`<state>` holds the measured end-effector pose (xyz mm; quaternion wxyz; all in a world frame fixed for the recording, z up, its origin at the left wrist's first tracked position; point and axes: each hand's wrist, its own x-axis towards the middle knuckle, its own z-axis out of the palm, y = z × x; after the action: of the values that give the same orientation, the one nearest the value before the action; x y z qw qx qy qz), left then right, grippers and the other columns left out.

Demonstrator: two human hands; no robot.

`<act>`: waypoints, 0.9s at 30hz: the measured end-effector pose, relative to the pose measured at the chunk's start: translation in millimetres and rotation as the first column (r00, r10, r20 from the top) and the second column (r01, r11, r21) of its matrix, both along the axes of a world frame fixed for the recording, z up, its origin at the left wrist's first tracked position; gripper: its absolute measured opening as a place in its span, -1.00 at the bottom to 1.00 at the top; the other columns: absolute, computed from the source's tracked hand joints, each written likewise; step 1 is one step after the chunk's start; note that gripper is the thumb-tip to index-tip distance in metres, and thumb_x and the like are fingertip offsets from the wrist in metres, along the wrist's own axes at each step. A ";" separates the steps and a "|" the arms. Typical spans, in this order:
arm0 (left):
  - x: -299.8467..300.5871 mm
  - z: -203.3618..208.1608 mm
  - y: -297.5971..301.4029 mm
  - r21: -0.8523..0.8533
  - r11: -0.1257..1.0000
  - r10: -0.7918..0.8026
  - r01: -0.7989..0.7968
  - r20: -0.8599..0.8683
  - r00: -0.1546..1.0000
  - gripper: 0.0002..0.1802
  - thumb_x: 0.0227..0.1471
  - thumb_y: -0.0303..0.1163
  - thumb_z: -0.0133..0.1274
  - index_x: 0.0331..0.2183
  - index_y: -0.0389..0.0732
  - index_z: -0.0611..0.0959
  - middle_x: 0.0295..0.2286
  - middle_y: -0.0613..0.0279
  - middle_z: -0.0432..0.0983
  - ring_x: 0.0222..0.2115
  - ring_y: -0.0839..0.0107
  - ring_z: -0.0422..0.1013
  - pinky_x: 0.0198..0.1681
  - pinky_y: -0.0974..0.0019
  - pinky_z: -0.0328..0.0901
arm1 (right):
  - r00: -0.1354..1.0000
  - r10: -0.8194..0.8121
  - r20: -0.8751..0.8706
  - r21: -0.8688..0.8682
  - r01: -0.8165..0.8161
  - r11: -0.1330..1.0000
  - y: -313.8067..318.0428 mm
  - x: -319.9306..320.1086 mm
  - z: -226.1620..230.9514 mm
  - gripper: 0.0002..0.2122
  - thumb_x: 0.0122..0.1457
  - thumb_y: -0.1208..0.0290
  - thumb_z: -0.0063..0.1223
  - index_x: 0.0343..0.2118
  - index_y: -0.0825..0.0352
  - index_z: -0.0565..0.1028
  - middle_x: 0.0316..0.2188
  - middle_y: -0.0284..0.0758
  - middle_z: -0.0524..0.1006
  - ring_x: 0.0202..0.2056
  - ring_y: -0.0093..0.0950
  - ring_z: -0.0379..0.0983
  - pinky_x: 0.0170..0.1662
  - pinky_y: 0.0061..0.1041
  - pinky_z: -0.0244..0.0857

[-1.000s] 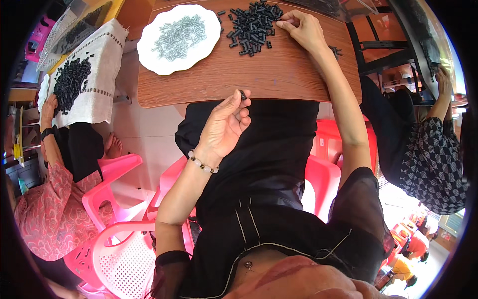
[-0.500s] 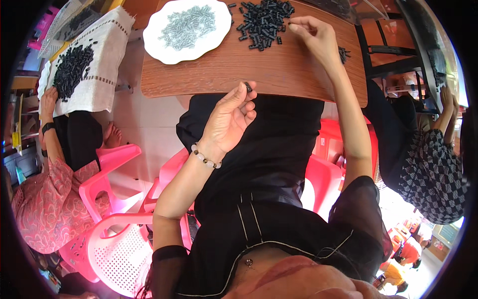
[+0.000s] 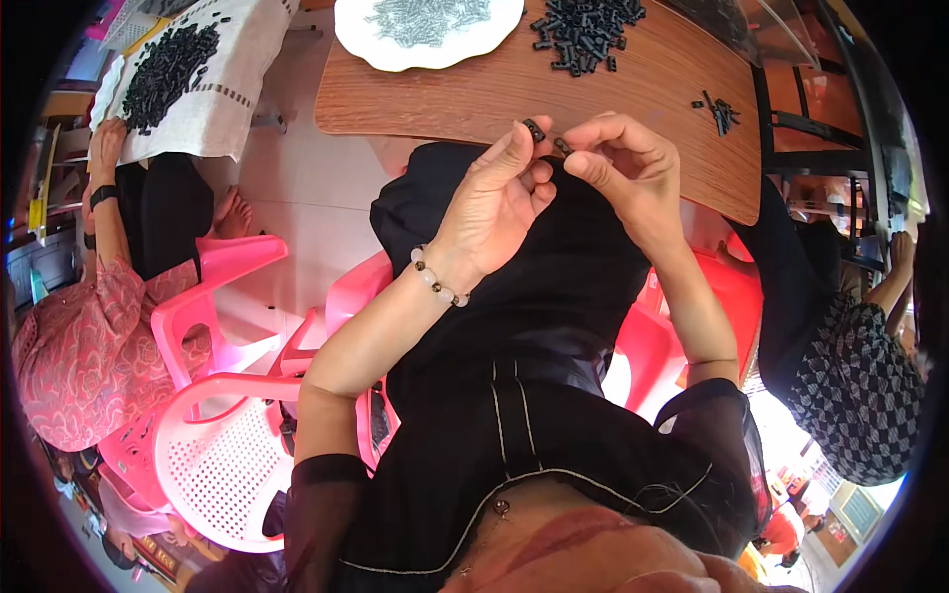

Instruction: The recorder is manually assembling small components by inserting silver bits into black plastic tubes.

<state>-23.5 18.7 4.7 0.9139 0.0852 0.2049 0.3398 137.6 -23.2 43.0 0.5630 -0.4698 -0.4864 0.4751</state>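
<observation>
Between thumb and fingers, my left hand pinches a small black cylindrical plastic part above the near edge of the table. Just right of it, my right hand pinches another small dark part, its tip close to the left one. Whether the two parts touch, I cannot tell. A heap of similar black parts lies at the far side of the table. To its left stands a white scalloped plate with many small clear pieces on it.
Several thin dark pieces lie at the table's right. On the left, a person in a patterned red top sits by a cloth-covered table with another black heap. Pink plastic chairs stand beside me; another person is on the right.
My right hand has come from the black heap down to my left hand, now with a small dark part in its fingertips. My left hand has risen slightly rightward; the view has shifted.
</observation>
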 end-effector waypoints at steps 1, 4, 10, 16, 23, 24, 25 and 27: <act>-0.3 0.4 -0.9 0.009 1.000 -0.003 0.003 0.014 1.000 -0.60 0.04 -0.08 0.15 -0.14 -0.10 0.57 -0.40 0.51 0.45 -0.42 0.65 0.27 -0.28 0.50 0.21 | 1.000 0.001 0.011 0.012 -0.001 1.000 -0.1 -1.0 -2.2 -0.84 0.06 0.63 0.19 -0.26 0.45 0.53 -0.35 -0.34 0.57 -0.28 -0.59 0.50 -0.13 -0.60 0.40; -0.5 0.2 -2.3 -0.005 1.000 -0.005 0.005 0.048 0.999 -0.65 0.06 -0.10 0.13 -0.17 -0.08 0.57 -0.40 0.49 0.44 -0.41 0.62 0.28 -0.26 0.47 0.21 | 0.997 -0.015 0.071 0.071 0.010 0.997 0.1 -4.7 -6.5 -0.85 0.07 0.62 0.18 -0.27 0.45 0.52 -0.37 -0.31 0.57 -0.30 -0.57 0.52 -0.15 -0.58 0.41; -0.3 -2.2 -3.7 -0.003 1.000 -0.002 0.002 0.071 0.997 -0.70 0.08 -0.11 0.09 -0.19 -0.05 0.57 -0.39 0.48 0.43 -0.39 0.59 0.29 -0.25 0.46 0.21 | 0.995 -0.074 0.060 0.111 0.067 0.992 -0.7 -15.6 -4.8 -0.92 0.09 0.62 0.17 -0.34 0.45 0.52 -0.40 -0.29 0.57 -0.38 -0.58 0.53 -0.24 -0.58 0.43; 1.1 -1.3 -6.4 0.021 1.000 -0.001 0.000 0.045 0.999 -0.69 0.09 -0.09 0.08 -0.19 -0.03 0.55 -0.36 0.50 0.43 -0.35 0.62 0.30 -0.23 0.48 0.20 | 0.995 -0.101 0.023 0.107 0.098 0.989 -1.3 -18.1 -11.7 -0.94 0.10 0.61 0.16 -0.36 0.44 0.53 -0.42 -0.31 0.57 -0.41 -0.59 0.51 -0.27 -0.60 0.42; 2.1 -5.7 -9.9 0.041 0.999 0.030 -0.030 0.002 1.000 -0.70 0.10 -0.09 0.07 -0.19 -0.02 0.53 -0.34 0.49 0.43 -0.30 0.65 0.32 -0.22 0.48 0.21 | 0.984 -0.169 0.058 0.124 0.161 0.979 -3.8 -24.0 -15.1 -0.94 0.07 0.61 0.19 -0.39 0.44 0.54 -0.43 -0.33 0.55 -0.41 -0.62 0.48 -0.23 -0.62 0.38; 2.2 -5.9 -10.1 0.040 0.999 0.028 -0.028 0.002 1.000 -0.70 0.10 -0.09 0.07 -0.19 -0.02 0.53 -0.34 0.49 0.43 -0.30 0.65 0.32 -0.22 0.48 0.21 | 0.984 -0.171 0.058 0.123 0.163 0.979 -4.1 -24.2 -15.8 -0.94 0.07 0.61 0.19 -0.39 0.44 0.54 -0.43 -0.33 0.55 -0.41 -0.62 0.48 -0.23 -0.62 0.38; 2.2 -6.1 -10.5 0.052 0.998 0.035 -0.034 -0.007 0.999 -0.71 0.10 -0.09 0.07 -0.20 -0.03 0.54 -0.33 0.49 0.44 -0.29 0.64 0.33 -0.20 0.47 0.21 | 0.982 -0.179 0.067 0.124 0.169 0.978 -4.2 -24.3 -16.8 -0.94 0.06 0.62 0.19 -0.40 0.44 0.54 -0.43 -0.33 0.55 -0.39 -0.62 0.47 -0.21 -0.62 0.37; 2.7 -6.0 -11.4 0.063 0.997 0.042 -0.041 -0.017 0.999 -0.72 0.10 -0.10 0.07 -0.20 -0.03 0.54 -0.33 0.48 0.44 -0.27 0.63 0.33 -0.18 0.47 0.21 | 0.980 -0.186 0.076 0.124 0.176 0.977 -4.4 -25.0 -17.5 -0.94 0.05 0.63 0.20 -0.41 0.43 0.54 -0.43 -0.33 0.55 -0.36 -0.61 0.46 -0.18 -0.61 0.36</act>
<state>-20.8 7.2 -1.3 0.9016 0.1124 0.2041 0.3644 112.6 -27.6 25.5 0.6087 -0.4986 -0.4928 0.3716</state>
